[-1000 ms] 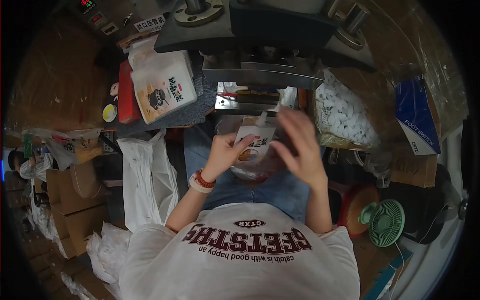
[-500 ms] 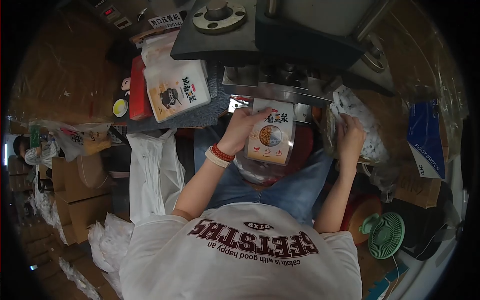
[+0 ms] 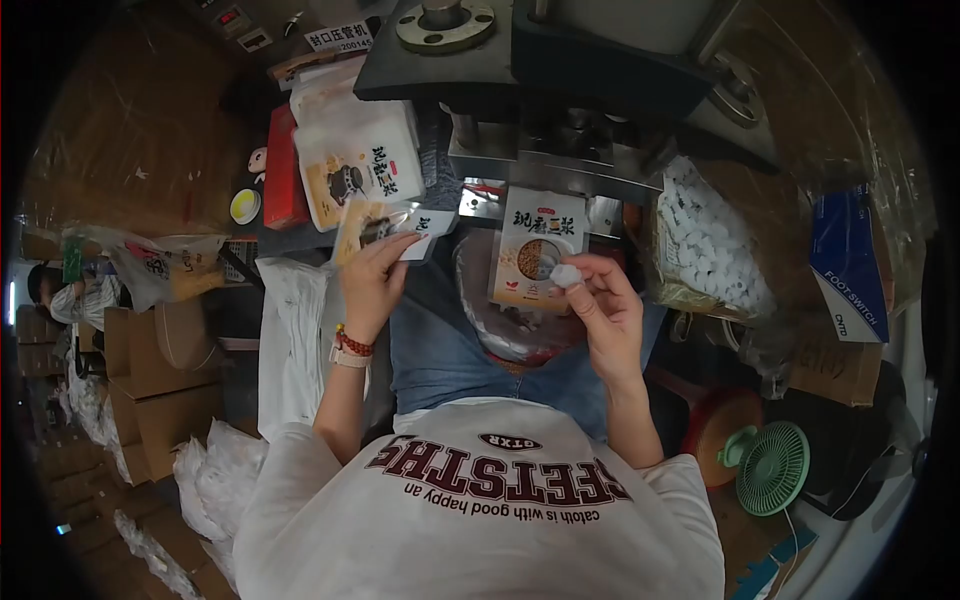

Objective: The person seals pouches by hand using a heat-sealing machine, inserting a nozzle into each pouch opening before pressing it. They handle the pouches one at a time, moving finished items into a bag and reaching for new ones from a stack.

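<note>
My left hand (image 3: 375, 275) grips a printed plastic pouch (image 3: 432, 222), fingers lying over its front, beside the stack of similar pouches (image 3: 350, 180). Another printed pouch (image 3: 520, 255) with a round window hangs under the metal press (image 3: 560, 170), its top edge at the jaws. Between thumb and fingers, my right hand (image 3: 612, 315) pinches a small white cap-like plastic piece (image 3: 566, 275) in front of that pouch's lower right. A bag of many such white pieces (image 3: 705, 240) lies to the right of the press.
A red box (image 3: 285, 165) and a yellow-topped round container (image 3: 244, 207) sit left of the pouch stack. On the right are a blue foot-switch box (image 3: 850, 260) and a green fan (image 3: 772, 468). Beneath the press is a plastic-covered round seat (image 3: 500, 320).
My left hand let go of the pouch at the press and moved left, taking a pouch from the stack. My right hand came from the bag toward the middle with a white piece.
</note>
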A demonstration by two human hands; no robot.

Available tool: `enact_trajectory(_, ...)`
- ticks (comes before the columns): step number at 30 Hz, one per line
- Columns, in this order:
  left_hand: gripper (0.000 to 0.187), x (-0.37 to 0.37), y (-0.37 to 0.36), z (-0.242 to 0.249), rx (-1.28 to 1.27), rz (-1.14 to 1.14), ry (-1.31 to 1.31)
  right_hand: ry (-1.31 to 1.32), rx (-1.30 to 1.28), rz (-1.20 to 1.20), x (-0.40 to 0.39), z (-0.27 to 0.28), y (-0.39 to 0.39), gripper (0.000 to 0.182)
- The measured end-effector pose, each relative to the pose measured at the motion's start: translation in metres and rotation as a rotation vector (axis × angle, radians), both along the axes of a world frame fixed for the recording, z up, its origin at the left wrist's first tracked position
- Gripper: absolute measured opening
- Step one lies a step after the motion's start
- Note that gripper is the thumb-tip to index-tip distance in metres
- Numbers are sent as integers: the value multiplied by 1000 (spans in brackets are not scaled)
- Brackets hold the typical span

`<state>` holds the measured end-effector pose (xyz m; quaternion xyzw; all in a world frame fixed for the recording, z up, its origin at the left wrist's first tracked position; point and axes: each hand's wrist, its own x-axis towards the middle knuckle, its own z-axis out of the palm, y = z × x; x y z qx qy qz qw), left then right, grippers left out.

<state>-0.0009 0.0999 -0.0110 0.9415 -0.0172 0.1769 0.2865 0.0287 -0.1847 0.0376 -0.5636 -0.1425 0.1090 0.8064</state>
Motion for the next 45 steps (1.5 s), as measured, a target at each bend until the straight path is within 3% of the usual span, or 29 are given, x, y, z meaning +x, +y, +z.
enact_trajectory(3,38,-7,-28,23,-213,-43,-142,-32,75,-31,3,12,16,24)
enact_trajectory(5,41,-11,-45,38,-188,-121,-197,-199,-222,-18,6,13,20,19)
enact_trajectory(6,43,-12,-51,43,-123,-177,-241,-201,-226,-27,6,14,17,19)
enact_trajectory(9,45,-17,-62,63,69,-233,-319,-983,-734,-178,12,23,10,30)
enact_trajectory(12,44,-17,-67,64,0,-308,-246,-1167,-912,-202,5,37,-3,32)
enact_trajectory(15,43,-12,-73,59,-16,-305,-240,-1141,-1007,-324,4,38,-17,38)
enact_trajectory(19,43,-10,-83,60,112,-269,-313,-1153,-1055,-258,1,39,-14,35)
enact_trajectory(21,43,-9,-85,63,142,-287,-324,-1103,-886,-184,4,38,-10,33)
enact_trajectory(24,38,-7,-85,59,-60,-387,-242,-981,-719,-51,11,39,-20,39)
enact_trajectory(26,22,0,-92,35,-397,-410,-122,-909,-779,-113,16,35,-18,40)
enact_trajectory(27,22,3,-97,25,-398,-407,-121,-835,-837,-174,18,32,-17,42)
enact_trajectory(29,20,17,-106,4,-957,-181,461,-739,-816,-341,27,26,-29,42)
enact_trajectory(30,28,28,-105,-8,-1070,-138,466,-663,-821,-445,30,28,-40,37)
enact_trajectory(31,28,36,-109,-2,-1071,-135,464,-617,-900,-524,32,34,-51,35)
enact_trajectory(33,28,54,-116,13,-1407,-51,496,-542,-1034,-683,43,39,-67,25)
enact_trajectory(34,27,65,-113,5,-1399,-65,507,-544,-1033,-681,54,27,-76,25)
enact_trajectory(36,26,75,-115,14,-1476,-68,513,-638,-1518,-714,74,-11,-93,22)
enact_trajectory(37,25,78,-115,18,-1550,-73,517,-645,-1507,-707,76,-18,-95,22)
enact_trajectory(39,25,82,-114,3,-1533,-95,490,-523,-1485,-613,83,-26,-92,22)
enact_trajectory(40,26,79,-115,2,-1527,-83,459,-583,-1466,-589,83,-27,-94,23)
enact_trajectory(41,30,79,-107,-1,-1306,-104,517,-587,-1498,-569,82,-25,-95,26)
enact_trajectory(42,30,78,-96,4,-1299,-83,502,-594,-1534,-557,81,-19,-95,30)
enact_trajectory(44,45,76,-75,19,-521,87,256,-626,-1517,-596,84,-17,-93,36)
enact_trajectory(45,73,73,-59,13,-67,263,-107,-557,-1589,-586,84,-16,-92,37)
